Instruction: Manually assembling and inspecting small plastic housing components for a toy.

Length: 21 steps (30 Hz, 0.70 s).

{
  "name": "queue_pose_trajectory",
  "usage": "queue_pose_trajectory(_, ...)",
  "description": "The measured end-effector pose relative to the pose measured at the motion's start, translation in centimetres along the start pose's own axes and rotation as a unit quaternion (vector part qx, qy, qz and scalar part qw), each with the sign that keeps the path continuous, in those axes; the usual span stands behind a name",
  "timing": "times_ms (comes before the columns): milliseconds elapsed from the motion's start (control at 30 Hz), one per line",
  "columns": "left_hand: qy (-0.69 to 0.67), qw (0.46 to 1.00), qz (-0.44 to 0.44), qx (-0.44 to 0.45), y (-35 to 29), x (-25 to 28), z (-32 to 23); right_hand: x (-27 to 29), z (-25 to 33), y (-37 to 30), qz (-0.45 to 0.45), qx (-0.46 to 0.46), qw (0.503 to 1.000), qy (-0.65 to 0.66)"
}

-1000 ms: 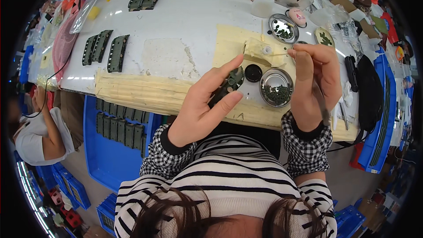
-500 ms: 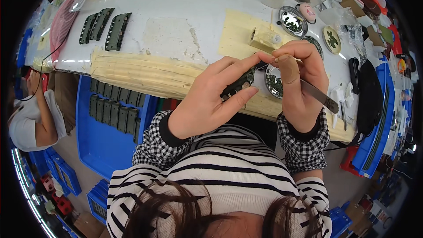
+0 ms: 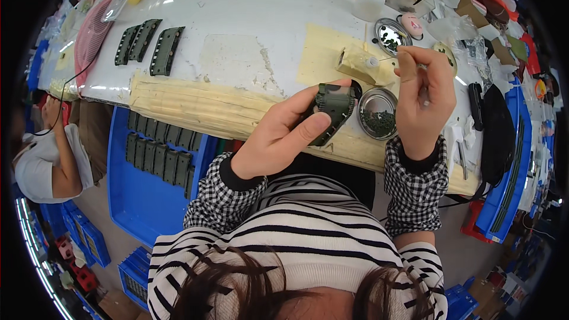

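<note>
My left hand (image 3: 281, 130) is closed round a dark green curved plastic part (image 3: 335, 102) with a ribbed end and toothed edges, like a toy tank's track section. The thumb presses on its near face, with the part tilted above the table's front edge. To its right, my right hand (image 3: 428, 92) is raised with thumb and forefinger pinched together. A slim tool (image 3: 388, 58) pokes out from them, mostly hidden by the fingers. Between the hands sits a round metal dish (image 3: 363, 112) holding many tiny dark green pieces. Beyond it lies a tape-wrapped block (image 3: 349, 64) with a small white-topped bottle (image 3: 371, 61).
Another metal dish (image 3: 379, 25) with dark bits stands farther back, beside a pink oval object (image 3: 411, 24). Green curved parts (image 3: 166, 51) lie at the table's left. A blue bin (image 3: 136, 192) of similar parts sits below the left edge. Someone in white (image 3: 50, 169) sits at far left.
My right hand has drawn away from the green part, up and to the right. The flat metal end behind it no longer shows. My left hand has turned the part's ribbed face upward.
</note>
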<state>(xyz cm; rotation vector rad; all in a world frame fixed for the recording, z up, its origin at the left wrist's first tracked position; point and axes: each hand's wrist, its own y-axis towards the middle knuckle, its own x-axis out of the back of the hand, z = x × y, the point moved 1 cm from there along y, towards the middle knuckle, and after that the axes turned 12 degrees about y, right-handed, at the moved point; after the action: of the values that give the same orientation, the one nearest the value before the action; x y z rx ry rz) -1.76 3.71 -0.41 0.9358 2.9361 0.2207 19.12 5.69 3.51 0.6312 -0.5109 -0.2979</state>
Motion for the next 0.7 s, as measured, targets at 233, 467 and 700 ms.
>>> queue_pose_trajectory(233,-0.075,0.997,0.031,-0.007,-0.3,0.5,0.6,-0.4,-1.1,-0.2,0.088,-0.001,0.995,-0.046)
queue_pose_trajectory(467,-0.108,0.994,-0.001,-0.004,-0.3,0.8,-0.2,0.2,0.1,-0.3,0.059,-0.018,0.998,-0.03)
queue_pose_trajectory(700,-0.005,0.976,-0.171,0.133,-0.2,4.8,-1.8,2.7,1.7,-1.3,0.036,0.003,0.999,-0.006)
